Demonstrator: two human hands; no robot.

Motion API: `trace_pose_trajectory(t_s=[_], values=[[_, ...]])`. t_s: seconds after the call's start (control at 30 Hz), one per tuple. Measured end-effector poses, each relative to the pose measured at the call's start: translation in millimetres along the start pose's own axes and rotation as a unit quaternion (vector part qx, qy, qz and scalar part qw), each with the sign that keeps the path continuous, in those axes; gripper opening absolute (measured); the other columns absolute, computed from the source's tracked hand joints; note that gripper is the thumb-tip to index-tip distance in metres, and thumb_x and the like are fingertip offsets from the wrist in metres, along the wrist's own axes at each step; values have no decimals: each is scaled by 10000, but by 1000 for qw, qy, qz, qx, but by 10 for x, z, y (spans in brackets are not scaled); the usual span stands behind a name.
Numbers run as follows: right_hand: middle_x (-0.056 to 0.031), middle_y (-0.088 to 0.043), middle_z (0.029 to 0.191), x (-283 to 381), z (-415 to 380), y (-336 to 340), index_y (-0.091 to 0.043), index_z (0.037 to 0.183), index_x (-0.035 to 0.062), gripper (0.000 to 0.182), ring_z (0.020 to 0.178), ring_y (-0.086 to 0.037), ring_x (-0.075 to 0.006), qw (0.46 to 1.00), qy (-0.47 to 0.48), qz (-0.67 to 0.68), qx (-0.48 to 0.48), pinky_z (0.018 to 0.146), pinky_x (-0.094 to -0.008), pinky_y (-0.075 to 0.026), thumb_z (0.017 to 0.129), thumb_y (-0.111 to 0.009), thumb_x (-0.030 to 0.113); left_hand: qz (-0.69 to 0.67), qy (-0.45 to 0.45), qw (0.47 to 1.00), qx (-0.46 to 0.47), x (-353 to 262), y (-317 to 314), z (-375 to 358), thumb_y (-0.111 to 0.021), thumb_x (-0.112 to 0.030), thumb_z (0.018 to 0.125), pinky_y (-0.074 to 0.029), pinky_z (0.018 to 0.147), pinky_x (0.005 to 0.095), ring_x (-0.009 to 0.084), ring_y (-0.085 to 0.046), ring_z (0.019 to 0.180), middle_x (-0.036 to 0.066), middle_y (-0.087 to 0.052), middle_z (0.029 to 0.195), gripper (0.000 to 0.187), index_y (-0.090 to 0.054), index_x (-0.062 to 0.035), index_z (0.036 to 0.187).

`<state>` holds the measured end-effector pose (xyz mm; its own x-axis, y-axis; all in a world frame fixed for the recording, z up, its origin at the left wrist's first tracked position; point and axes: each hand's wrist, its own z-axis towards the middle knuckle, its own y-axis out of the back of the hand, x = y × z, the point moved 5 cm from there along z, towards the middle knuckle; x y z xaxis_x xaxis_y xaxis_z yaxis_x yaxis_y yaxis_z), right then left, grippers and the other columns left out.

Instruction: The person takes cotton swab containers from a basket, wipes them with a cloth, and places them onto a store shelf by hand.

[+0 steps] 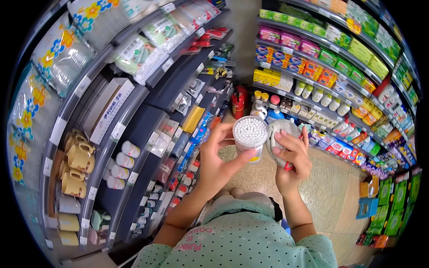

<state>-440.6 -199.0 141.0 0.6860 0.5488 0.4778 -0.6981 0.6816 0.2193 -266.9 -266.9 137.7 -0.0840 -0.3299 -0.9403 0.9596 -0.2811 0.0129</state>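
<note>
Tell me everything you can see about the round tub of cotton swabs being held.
The clear round plastic tub of cotton swabs is packed with white swab tips that face the camera. It looks lidless or clear-topped; I cannot tell which. The left hand holds it tilted in mid-air, fingers wrapped around its wall. The right hand holds a grey cloth beside it.

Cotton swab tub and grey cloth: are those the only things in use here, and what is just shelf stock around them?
In hand:
- cotton swab tub, held by the left hand
- grey cloth, held by the right hand

Just about:
- mugs on the left shelf
- red fire extinguisher on the floor
- bottles on the right shelves
</note>
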Motion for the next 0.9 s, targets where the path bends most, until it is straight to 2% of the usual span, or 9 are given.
trace_pose_trajectory(t_s=[0.13, 0.2, 0.3, 0.33, 0.53, 0.63, 0.73, 0.83, 0.9], values=[[-108, -774, 1037, -122, -26, -205, -688, 787, 71, 163, 1078, -712, -294, 997, -49, 63, 18, 1157, -574, -299, 726, -659, -78, 89, -23, 994, -62, -84, 90, 1, -892, -132, 723, -545, 804, 298, 171, -693, 976, 94, -708, 1094, 574, -576, -1, 1183], [-131, -770, 1047, -189, -80, -301, -682, 798, 48, 173, 1087, -708, -317, 992, -80, 90, 31, 1166, -576, -282, 703, -609, -77, 182, -64, 977, -92, -103, 116, -26, -908, -155, 705, -558, 759, 302, 175, -704, 926, 96, -717, 1050, 580, -584, -9, 1162], [-135, -769, 1052, -227, -140, -434, -687, 812, 48, 205, 1090, -708, -321, 988, -97, 106, 52, 1171, -577, -271, 693, -579, -79, 305, -78, 938, -146, -143, 120, -119, -920, -181, 691, -570, 735, 315, 196, -712, 865, 104, -718, 984, 584, -589, -15, 1142], [-128, -769, 1058, -243, -157, -480, -691, 822, 51, 198, 1094, -707, -322, 988, -94, 108, 57, 1173, -579, -266, 701, -607, -81, 320, -84, 930, -162, -130, 130, -142, -923, -187, 689, -578, 729, 323, 209, -712, 855, 114, -706, 979, 591, -586, -14, 1142], [-108, -775, 1027, -138, -129, -745, -696, 796, 60, 164, 1092, -711, -293, 987, -28, 123, 103, 1168, -576, -274, 727, -654, -83, 336, -65, 904, -257, -110, 302, -327, -926, -155, 671, -602, 756, 347, 224, -712, 861, 122, -682, 993, 588, -579, -11, 1123], [-96, -779, 1007, -48, -144, -930, -707, 770, 61, 163, 1085, -714, -284, 979, 3, 155, 136, 1165, -580, -276, 726, -636, -79, 346, -43, 889, -298, -64, 445, -479, -893, -205, 676, -547, 733, 428, 341, -670, 906, 133, -638, 1030, 586, -540, -67, 1122], [-87, -779, 1014, 36, -199, -1126, -722, 775, 64, 184, 1081, -714, -285, 963, 35, 191, 185, 1165, -584, -271, 725, -606, -68, 382, 4, 859, -341, -76, 571, -674, -894, -177, 660, -545, 745, 427, 344, -665, 913, 138, -637, 1028, 603, -535, -64, 1131], [-84, -779, 1018, 132, -286, -1330, -730, 779, 70, 217, 1085, -713, -283, 944, 50, 233, 228, 1165, -584, -269, 714, -592, -84, 384, 39, 834, -394, -34, 695, -880, -914, -108, 648, -600, 807, 354, 233, -684, 952, 114, -646, 1052, 601, -560, -19, 1126], [-77, -779, 1025, 208, -332, -1453, -737, 799, 74, 251, 1094, -711, -280, 929, 70, 266, 248, 1164, -574, -277, 702, -601, -113, 352, 62, 828, -432, -5, 761, -1012, -909, -103, 642, -597, 793, 346, 229, -678, 961, 106, -641, 1080, 662, -558, -34, 1198]])
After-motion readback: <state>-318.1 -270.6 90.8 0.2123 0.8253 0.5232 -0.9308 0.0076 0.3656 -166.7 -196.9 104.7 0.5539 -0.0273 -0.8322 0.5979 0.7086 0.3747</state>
